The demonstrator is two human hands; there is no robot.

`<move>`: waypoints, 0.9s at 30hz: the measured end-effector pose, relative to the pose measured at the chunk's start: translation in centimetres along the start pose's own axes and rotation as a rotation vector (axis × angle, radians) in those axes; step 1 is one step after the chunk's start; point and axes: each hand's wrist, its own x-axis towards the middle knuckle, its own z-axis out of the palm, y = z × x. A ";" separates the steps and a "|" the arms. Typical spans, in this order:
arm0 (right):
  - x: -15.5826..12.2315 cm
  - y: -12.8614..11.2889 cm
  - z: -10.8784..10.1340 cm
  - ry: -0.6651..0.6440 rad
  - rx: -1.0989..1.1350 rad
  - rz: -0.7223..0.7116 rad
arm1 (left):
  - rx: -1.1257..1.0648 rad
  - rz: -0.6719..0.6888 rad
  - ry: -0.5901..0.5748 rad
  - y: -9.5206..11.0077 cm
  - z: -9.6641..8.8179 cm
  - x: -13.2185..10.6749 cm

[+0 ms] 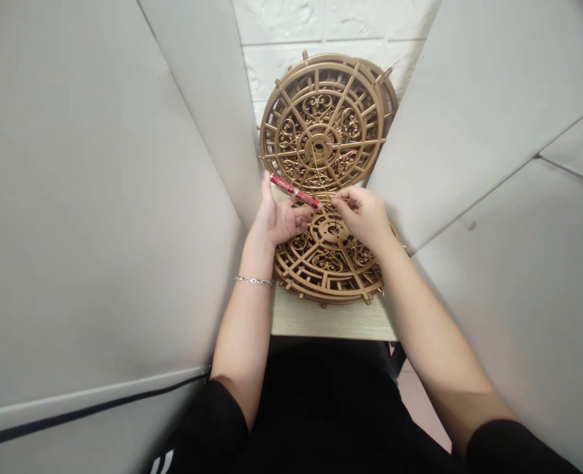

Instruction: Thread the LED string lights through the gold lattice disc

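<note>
Head view: flat gold disc (328, 260) is the landmark.
Left hand (281, 220): over disc's left edge, fingers curled on red tool (295, 191).
Right hand (363, 214): over disc's upper right, pinching yellow wire (321, 178).
Advice: keep wire taut, tool tip steady near the hub.

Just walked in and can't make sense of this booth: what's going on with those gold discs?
A person sits at a narrow table between grey partitions. Their left hand holds a red pen-like tool over a gold openwork disc lying flat on the table. The right hand pinches something thin at the tool's tip, seemingly a yellow wire that runs up to the hub of a stack of similar discs leaning against the back wall. A bracelet is on the left wrist.
</note>
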 end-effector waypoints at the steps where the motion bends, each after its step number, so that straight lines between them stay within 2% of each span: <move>1: 0.0 0.0 0.0 -0.013 0.000 -0.014 | -0.005 -0.006 -0.006 0.0 0.0 0.0; 5: -0.1 -0.2 0.1 -0.018 -0.021 -0.049 | -0.019 -0.020 -0.032 0.0 0.0 0.0; 16: -0.2 -0.4 0.3 0.034 0.017 -0.038 | -0.010 -0.038 -0.019 -0.1 -0.2 0.3; 22: -0.2 -0.7 0.1 0.016 -0.023 -0.066 | -0.013 -0.042 -0.059 -0.3 -0.5 0.5; 27: -0.2 -0.6 0.1 0.000 -0.043 -0.085 | -0.002 -0.038 -0.049 -0.2 -0.4 0.5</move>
